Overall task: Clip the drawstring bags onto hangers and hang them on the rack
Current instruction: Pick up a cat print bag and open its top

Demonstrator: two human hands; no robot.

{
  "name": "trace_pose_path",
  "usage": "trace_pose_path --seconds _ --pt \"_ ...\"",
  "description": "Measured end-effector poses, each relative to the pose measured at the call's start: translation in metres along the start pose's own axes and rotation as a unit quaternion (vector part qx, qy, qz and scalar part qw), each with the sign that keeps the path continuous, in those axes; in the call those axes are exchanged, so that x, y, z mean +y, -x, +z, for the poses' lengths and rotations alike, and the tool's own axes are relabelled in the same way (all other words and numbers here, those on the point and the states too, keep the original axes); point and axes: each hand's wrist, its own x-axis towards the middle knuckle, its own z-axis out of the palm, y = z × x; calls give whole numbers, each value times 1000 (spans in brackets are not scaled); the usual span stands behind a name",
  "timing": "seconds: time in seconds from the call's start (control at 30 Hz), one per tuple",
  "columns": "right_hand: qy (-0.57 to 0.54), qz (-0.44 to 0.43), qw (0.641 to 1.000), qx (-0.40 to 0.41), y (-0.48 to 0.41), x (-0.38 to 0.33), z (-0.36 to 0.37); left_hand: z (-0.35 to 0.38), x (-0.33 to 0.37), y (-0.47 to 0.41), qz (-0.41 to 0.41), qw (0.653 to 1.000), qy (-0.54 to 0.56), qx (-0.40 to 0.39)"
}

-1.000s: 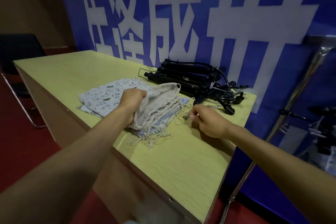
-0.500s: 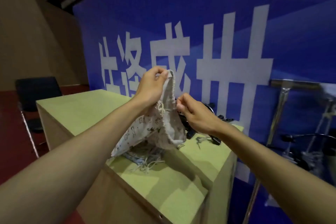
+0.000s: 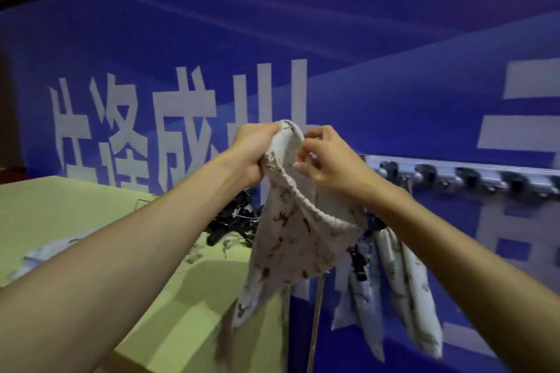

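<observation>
Drawstring bag [image 3: 291, 239] higher now between left hand [image 3: 254, 148] and right hand [image 3: 330, 163], before rack [image 3: 485, 179].

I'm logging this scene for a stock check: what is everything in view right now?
held bag: one, beige with brown print, in the air over table edge
hung bags: several, pale printed, under the rail, right
bags on table: count unclear, pale, left
hangers: pile, black, table's far side
table: one, yellow-green, left
rail: one, silvery, right
banner: one, blue with white characters, behind
left hand: one, grips held bag's top
right hand: one, pinches its rim
</observation>
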Motion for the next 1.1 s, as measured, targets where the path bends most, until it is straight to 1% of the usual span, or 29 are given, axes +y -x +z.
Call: trace_pose_path --seconds 0.07,0.13,0.23,0.3,0.37,0.43,0.6,0.7,0.77,0.87,0.97,1.03,1.1 --pt "98 36 994 -22 8 13 -14 15 -1 3 7 1000 1 -28" --pt "163 60 984 -43 15 23 -28 24 -7 5 19 999 -25 -44" --pt "184 72 975 -102 25 34 -47 26 -31 6 31 993 -93 -65" --pt "187 68 968 -151 33 41 -52 24 -52 12 15 988 -131 -75" --pt "176 61 962 -199 39 47 -49 22 -70 17 -13 987 -135 -82" --pt "162 53 961 -220 41 55 -39 22 -83 19 -33 988 -123 -86" --pt "111 78 966 -221 38 66 -23 14 -101 17 -56 989 -108 -88" --pt "105 79 966 -223 32 68 -16 7 -110 14 -62 989 -97 -89" --pt "81 77 965 -235 27 71 -10 0 -116 10 -66 989 -100 -87" --pt "54 68 958 -274 19 76 1 -15 -126 5 -48 982 -158 -90" --pt "7 77 940 -331 11 76 16 -32 -135 2 -1 968 -231 -93" --pt "-10 88 940 -329 4 74 30 -48 -139 -1 18 965 -245 -96" --pt "0 86 953 -291 -7 73 49 -66 -141 -8 22 961 -260 -86"
